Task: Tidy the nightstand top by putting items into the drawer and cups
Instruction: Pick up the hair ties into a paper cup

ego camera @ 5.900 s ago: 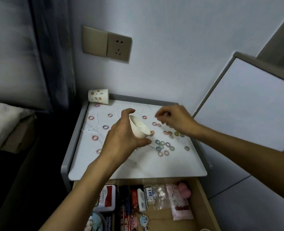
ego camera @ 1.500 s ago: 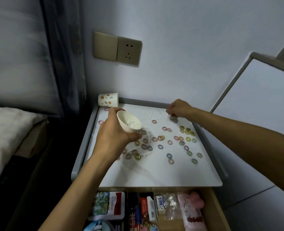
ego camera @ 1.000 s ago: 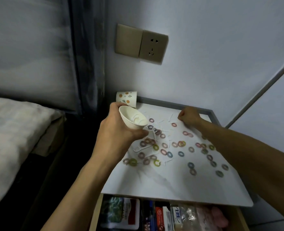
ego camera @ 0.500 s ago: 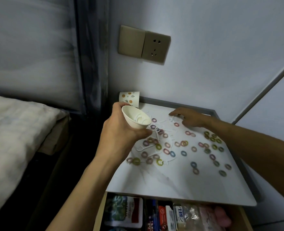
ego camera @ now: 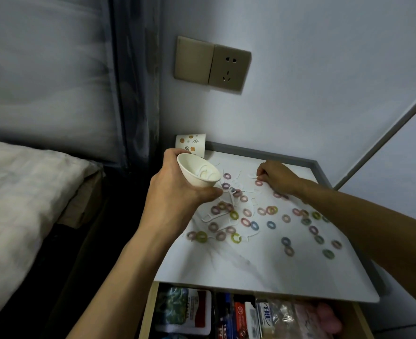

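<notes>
Small white box (ego camera: 263,314) in open wooden drawer (ego camera: 147,314): blue letters, roughly "IIB". Print on neighbouring red-and-white pack (ego camera: 203,309) too blurred.

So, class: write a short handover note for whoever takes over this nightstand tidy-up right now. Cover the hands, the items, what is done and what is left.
Left hand holds the white cup, tilted, by the left edge of the nightstand top. White picks lie in it.
Right hand, fingers curled, is down at another pick near the back; grip unclear.
Patterned cup lies on its side, back left corner.
Done: some picks are in the cup.
Left: coloured rings and more picks on the top. The drawer is open.
</notes>
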Available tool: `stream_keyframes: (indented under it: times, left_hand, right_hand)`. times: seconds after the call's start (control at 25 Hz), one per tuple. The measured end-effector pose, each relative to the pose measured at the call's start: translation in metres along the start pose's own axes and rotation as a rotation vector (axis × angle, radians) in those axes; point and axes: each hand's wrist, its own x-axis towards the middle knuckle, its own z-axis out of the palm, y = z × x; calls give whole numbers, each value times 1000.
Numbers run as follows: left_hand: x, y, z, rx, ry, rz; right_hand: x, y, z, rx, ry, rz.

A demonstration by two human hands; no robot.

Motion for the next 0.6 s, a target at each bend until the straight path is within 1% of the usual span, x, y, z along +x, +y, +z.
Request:
stream_keyframes:
  times: [0.12,0.24,0.32,0.4,0.48,0.6]
  left_hand:
    - [0,2,-2,-11,8,0]
    - [0,2,-6,-14,4,2]
    - [0,1,-8,-11,2,1]
    - [1,2,-9,-23,6,-1]
    - [2,2,-9,-26,7,7]
    - [2,2,-8,-7,4,15]
  right_hand:
    - [-7,0,-2,-10,37,5]
    - [-1,-18,-17,135,108,-133]
    - [7,-38,-20,154,71,-225]
    - [14,-51,-11,65,20,-292]
    - [17,-51,-3,39,18,-304]
    - [14,-42,-1,87,46,-227]
